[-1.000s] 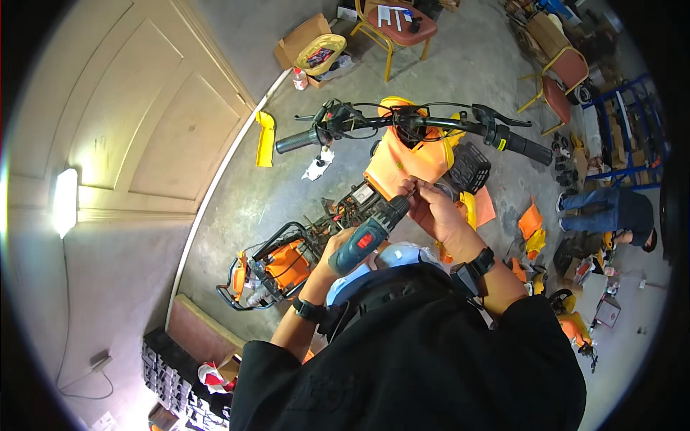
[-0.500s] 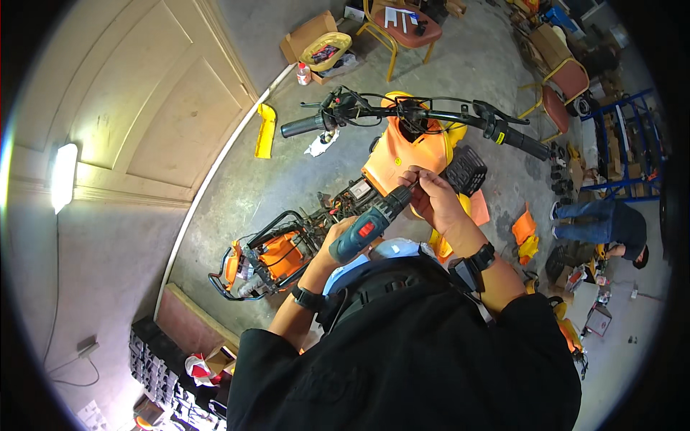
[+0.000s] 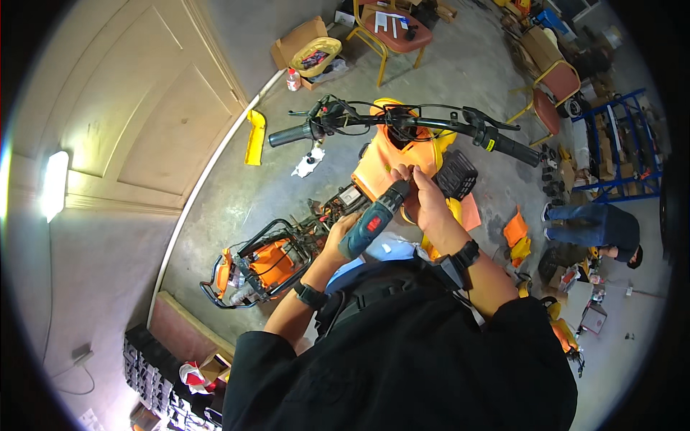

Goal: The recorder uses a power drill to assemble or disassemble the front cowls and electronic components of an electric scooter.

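Note:
My left hand (image 3: pixel 341 235) is wrapped round the grip of a dark teal cordless drill (image 3: pixel 369 224), whose chuck points up and to the right. At the chuck's front end, the fingers of my right hand (image 3: pixel 430 201) are pinched together; whatever small piece lies between them is too small to make out. Beyond my hands stands a partly stripped small vehicle, with black handlebars (image 3: pixel 402 121) across its top and an orange front body panel (image 3: pixel 377 167). Its bare frame runs to the lower left, where an orange part (image 3: pixel 272 261) sits inside a black tube rack.
A yellow panel (image 3: pixel 255 136) lies by the wall. Beside the vehicle are a black plastic crate-like part (image 3: pixel 457 174) and loose orange and yellow panels (image 3: pixel 516 230). Chairs (image 3: pixel 399 36), a blue rack (image 3: pixel 611 144) and a bent-over person (image 3: pixel 600 228) are farther off.
The whole scene has shifted slightly left in the picture. My right fingers now sit closer about the chuck's tip, and the drill stays in my left hand.

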Available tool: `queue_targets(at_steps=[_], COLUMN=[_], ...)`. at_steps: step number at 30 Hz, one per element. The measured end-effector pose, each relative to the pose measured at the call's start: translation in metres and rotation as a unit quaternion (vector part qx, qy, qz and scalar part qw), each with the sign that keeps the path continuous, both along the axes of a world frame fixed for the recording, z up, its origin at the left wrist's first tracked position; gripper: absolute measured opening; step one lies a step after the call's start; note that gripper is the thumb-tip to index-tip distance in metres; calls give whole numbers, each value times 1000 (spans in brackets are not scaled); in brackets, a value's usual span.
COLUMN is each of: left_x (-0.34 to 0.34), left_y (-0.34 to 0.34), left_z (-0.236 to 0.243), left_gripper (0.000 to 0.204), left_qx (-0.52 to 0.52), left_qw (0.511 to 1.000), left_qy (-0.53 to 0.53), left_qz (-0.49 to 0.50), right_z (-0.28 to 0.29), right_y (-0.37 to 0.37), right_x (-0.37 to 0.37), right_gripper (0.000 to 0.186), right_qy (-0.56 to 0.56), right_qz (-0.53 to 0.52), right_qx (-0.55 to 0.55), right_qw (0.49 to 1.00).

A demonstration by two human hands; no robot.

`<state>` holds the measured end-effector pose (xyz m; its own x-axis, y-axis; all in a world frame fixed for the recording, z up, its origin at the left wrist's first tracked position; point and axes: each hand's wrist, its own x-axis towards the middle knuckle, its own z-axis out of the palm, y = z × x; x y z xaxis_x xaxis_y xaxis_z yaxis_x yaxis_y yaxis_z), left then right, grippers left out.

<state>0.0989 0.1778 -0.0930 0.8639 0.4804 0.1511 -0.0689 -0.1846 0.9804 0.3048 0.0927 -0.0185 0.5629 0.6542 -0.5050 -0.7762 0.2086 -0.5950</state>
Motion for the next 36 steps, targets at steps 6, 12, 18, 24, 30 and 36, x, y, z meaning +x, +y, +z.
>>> queue_targets(at_steps=[6, 12, 18, 24, 30, 36], left_x=[31, 77, 115, 126, 125, 127], left_y=[24, 46, 69, 91, 106, 105], left_z=[-20, -47, -68, -70, -62, -64], left_gripper=[68, 62, 35, 42, 45, 44], left_qx=[128, 140, 168, 186, 211, 217], left_qw=[991, 988, 985, 982, 976, 974], left_qy=[28, 59, 28, -8, 2, -27], left_qz=[-3, -13, -14, -33, -57, -53], right_z=[-30, -52, -72, -67, -50, -43], right_y=[20, 43, 52, 58, 58, 55], right_x=[33, 69, 100, 101, 101, 92], right_gripper=[22, 26, 18, 13, 15, 12], right_qy=[76, 99, 67, 52, 65, 52], right_qz=[-43, -78, -84, -87, -63, -112], right_qx=[-47, -60, -129, -119, -206, -222], right_qw=[995, 990, 986, 988, 974, 967])
